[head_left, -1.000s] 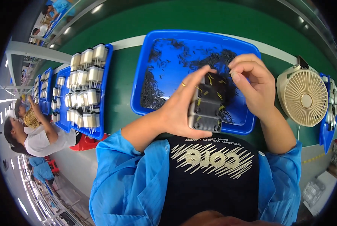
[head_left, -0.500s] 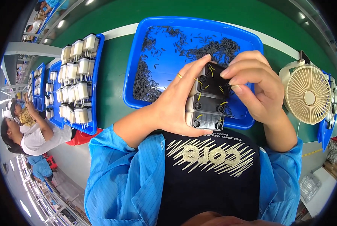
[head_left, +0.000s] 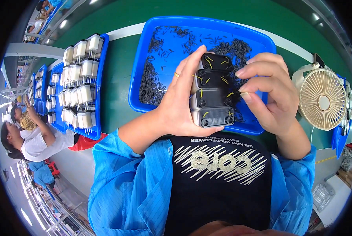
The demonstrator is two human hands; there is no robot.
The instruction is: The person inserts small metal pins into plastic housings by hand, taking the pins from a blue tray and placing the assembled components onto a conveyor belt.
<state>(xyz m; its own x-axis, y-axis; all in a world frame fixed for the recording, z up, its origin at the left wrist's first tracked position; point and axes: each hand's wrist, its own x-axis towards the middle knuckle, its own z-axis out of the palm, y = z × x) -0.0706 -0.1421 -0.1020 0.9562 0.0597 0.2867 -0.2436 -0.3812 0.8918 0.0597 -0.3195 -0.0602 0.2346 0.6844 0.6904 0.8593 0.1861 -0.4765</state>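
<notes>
Black-faced rectangular housings [head_left: 216,93], four in a row, are held above the near part of a blue tray [head_left: 203,21]. Short yellow wires [head_left: 225,80] stand out from their dark faces, which are turned up toward the view; the sides are pale. The left hand [head_left: 175,105] clasps the row from the left: its fingers are spread along the far end and side, and the thumb lies across the near end. The right hand [head_left: 272,94] is just beside the row's right side, thumb and index finger brought close together; whether they pinch anything cannot be told. Small black sleeves [head_left: 235,49] lie loose in the tray, on the green desk [head_left: 119,90]. At left, a second blue tray [head_left: 102,70] carries rows of white housings [head_left: 81,72]. A cream fan [head_left: 322,100] is at right.
</notes>
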